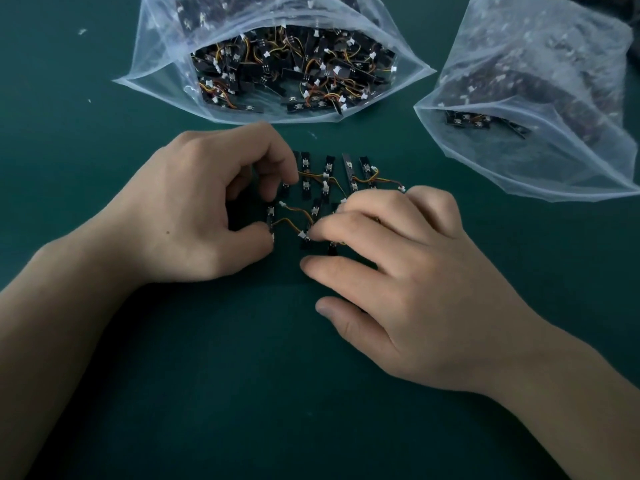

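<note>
Green matting covers the counter. On it, between the two hands, small black strips with orange-yellow leads lie side by side in rough rows, likely so they can be counted or checked at a glance. The left hand has its fingers curled, with the thumb and a fingertip pinching one end strip at the left of the near row, seemingly to square it with its neighbours. The right hand lies with fingers spread and fairly straight over the right of the group. Its forefinger tip is on a white plug, probably to pin that lead so it drags nothing askew. On the far side, an open left bag brims with the same parts. A right bag sits apart, perhaps for sorted ones.
</note>
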Action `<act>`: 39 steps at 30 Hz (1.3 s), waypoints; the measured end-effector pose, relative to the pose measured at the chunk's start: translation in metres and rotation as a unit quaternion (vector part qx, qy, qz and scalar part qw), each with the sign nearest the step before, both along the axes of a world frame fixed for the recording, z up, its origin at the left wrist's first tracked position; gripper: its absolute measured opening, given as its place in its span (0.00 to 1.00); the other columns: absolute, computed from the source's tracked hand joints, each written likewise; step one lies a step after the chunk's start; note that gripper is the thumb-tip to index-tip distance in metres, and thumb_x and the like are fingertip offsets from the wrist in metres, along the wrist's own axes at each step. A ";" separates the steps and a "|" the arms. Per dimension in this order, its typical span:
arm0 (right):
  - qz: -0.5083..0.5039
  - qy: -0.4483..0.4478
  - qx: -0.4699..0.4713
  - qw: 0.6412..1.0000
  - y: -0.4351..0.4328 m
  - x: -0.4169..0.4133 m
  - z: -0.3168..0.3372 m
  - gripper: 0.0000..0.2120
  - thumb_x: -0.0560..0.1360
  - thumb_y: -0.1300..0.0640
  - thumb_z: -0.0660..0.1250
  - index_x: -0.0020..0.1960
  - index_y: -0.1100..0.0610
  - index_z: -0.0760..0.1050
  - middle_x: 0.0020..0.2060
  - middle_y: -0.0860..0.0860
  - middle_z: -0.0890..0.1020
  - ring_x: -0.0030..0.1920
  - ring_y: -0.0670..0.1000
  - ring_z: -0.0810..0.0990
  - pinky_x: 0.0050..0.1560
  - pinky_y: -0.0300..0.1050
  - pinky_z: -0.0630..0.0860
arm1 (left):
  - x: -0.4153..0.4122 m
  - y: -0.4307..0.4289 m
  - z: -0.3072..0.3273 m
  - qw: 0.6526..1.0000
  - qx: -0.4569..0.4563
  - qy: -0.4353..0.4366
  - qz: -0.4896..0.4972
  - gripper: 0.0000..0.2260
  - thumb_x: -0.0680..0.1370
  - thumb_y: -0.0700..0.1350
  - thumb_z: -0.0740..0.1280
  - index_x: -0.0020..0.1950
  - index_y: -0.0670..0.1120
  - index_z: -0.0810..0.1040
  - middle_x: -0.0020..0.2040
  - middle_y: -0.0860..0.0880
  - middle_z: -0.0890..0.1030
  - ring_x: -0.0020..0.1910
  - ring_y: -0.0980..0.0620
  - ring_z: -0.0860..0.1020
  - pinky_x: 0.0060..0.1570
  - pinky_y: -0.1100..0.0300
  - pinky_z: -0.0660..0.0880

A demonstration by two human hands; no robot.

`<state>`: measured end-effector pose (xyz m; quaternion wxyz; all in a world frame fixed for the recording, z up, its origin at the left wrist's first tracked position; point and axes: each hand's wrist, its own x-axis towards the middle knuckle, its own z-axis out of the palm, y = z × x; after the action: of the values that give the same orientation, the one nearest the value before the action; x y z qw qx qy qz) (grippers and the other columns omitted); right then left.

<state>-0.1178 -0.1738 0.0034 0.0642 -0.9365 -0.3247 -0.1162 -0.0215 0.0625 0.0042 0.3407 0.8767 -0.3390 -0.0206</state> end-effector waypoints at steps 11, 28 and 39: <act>0.002 0.002 -0.017 1.000 0.002 0.000 0.002 0.15 0.83 0.47 0.63 0.61 0.54 0.83 0.64 0.49 0.82 0.71 0.55 0.76 0.68 0.57 0.62 | 0.001 -0.001 0.000 1.000 0.001 0.012 0.000 0.21 0.63 0.44 0.72 0.55 0.55 0.78 0.44 0.55 0.79 0.35 0.47 0.74 0.36 0.55 0.71; -0.002 -0.041 0.144 0.989 -0.005 0.004 0.001 0.08 0.81 0.58 0.67 0.54 0.57 0.84 0.61 0.52 0.83 0.66 0.57 0.79 0.64 0.56 0.69 | 0.001 0.000 0.001 0.999 -0.013 0.030 -0.004 0.24 0.63 0.43 0.72 0.59 0.55 0.79 0.46 0.55 0.81 0.35 0.46 0.73 0.37 0.57 0.72; -0.163 -0.007 0.255 0.953 -0.057 0.036 -0.010 0.10 0.78 0.71 0.66 0.54 0.62 0.82 0.45 0.54 0.82 0.47 0.51 0.79 0.51 0.37 0.71 | 0.003 0.001 -0.003 0.998 -0.065 0.017 0.007 0.20 0.66 0.38 0.70 0.57 0.49 0.81 0.44 0.52 0.79 0.37 0.48 0.73 0.37 0.63 0.69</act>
<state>-0.0815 -0.2307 -0.0066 0.2792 -0.9282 -0.1274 -0.2104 -0.0181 0.0639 0.0014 0.4031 0.8545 -0.3274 -0.0114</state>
